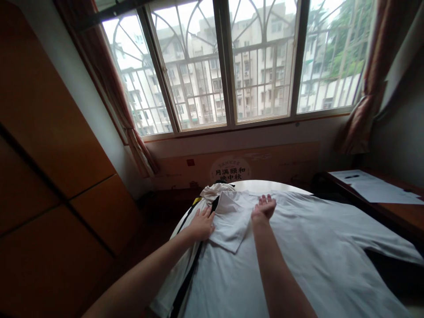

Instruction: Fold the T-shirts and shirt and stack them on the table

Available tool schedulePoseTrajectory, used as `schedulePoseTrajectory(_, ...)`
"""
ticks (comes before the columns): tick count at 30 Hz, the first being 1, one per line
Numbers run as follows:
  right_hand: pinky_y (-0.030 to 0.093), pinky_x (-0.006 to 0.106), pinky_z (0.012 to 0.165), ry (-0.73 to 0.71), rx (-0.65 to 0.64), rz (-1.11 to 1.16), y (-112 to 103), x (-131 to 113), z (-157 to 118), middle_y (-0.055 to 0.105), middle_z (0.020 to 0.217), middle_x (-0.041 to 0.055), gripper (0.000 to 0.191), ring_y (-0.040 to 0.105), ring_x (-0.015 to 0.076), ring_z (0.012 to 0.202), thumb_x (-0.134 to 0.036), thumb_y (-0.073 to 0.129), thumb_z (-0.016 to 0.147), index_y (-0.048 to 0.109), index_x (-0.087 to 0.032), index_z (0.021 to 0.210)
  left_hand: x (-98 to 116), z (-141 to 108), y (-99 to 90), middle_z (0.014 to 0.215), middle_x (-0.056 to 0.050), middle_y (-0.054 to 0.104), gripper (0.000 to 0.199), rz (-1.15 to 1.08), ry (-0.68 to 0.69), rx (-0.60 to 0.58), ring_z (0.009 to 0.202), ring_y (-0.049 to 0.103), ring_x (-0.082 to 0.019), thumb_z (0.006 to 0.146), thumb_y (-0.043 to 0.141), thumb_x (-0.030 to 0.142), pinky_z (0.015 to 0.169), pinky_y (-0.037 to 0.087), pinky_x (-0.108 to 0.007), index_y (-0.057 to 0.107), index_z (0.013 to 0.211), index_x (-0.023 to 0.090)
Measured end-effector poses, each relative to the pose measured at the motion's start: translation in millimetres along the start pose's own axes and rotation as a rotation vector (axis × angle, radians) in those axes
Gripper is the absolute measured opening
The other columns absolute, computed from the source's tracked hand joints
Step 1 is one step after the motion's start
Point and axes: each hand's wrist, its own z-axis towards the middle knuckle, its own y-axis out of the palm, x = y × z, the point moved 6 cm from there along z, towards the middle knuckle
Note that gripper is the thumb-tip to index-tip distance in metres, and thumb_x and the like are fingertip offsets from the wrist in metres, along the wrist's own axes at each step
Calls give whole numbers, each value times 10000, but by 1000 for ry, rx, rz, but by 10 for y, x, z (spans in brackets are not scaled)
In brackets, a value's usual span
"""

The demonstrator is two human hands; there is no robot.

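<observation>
A white shirt (291, 247) lies spread over a round table (281, 185), with wrinkles across its body. One sleeve (228, 238) is folded inward over the shirt on the left. My left hand (202, 223) rests flat, fingers spread, on the outer edge of that folded sleeve. Beside the sleeve's other edge, my right hand (264, 207) is turned palm up above the shirt. Its fingers are loosely curled and apart, with nothing visible in them. The other sleeve (387, 243) stretches out to the right.
Bunched cream cloth (215, 191) and black cloth lie at the table's left edge. To the right, papers (380, 187) lie on a dark wooden desk (407, 221). A barred window (261, 79) and tied curtains (359, 119) are ahead; a wooden cabinet (49, 145) stands left.
</observation>
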Motion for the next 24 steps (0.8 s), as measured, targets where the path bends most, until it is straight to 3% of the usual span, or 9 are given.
schedulePoseTrajectory(4,383,402,1102,-13,153,132,-77,-235,132,502,1463,68,533,498,181,1323,-483,312,916,441,-290,1395,275,222,-202,1583,-171,369,577,56,163,218,1497,260,-294,926,378,183,1214,188,-494,414,1494,93)
schedulePoseTrajectory(8,464,378,1011,20,208,206,-97,-196,116,610,1295,57,460,604,168,1149,-451,423,852,539,-281,1264,549,540,-158,1553,-179,418,554,99,242,305,1498,255,-298,958,396,300,1230,108,-525,458,1466,87)
schedulePoseTrajectory(11,511,366,928,72,249,232,-150,-86,108,627,1207,62,417,630,167,1045,-415,453,822,554,-266,1197,424,763,-51,1578,-189,369,581,115,108,284,1515,201,-311,954,393,317,1230,50,-554,439,1476,66)
schedulePoseTrajectory(14,519,369,906,107,261,248,-175,-24,135,623,1191,61,400,634,162,1002,-395,448,814,549,-265,1179,106,867,4,1589,-209,333,596,109,-6,273,1514,201,-322,921,380,208,1223,39,-570,400,1490,34)
schedulePoseTrajectory(18,511,374,930,106,239,250,-142,-30,174,621,1210,54,404,636,157,1009,-399,443,813,539,-273,1185,-249,892,-18,1599,-185,324,635,95,-47,254,1508,222,-318,879,374,137,1215,45,-583,378,1509,65)
schedulePoseTrajectory(21,498,393,968,87,213,240,-118,-63,183,610,1263,68,446,626,171,1072,-416,435,814,522,-272,1227,-264,916,-84,1595,-169,341,628,76,-44,242,1503,241,-318,880,385,155,1208,72,-585,397,1506,105)
schedulePoseTrajectory(24,482,403,1002,73,192,227,-115,-102,182,578,1335,79,494,607,181,1142,-423,427,807,496,-276,1273,-26,948,-137,1610,-192,294,615,52,-40,274,1516,192,-325,900,377,184,1213,88,-548,385,1505,70)
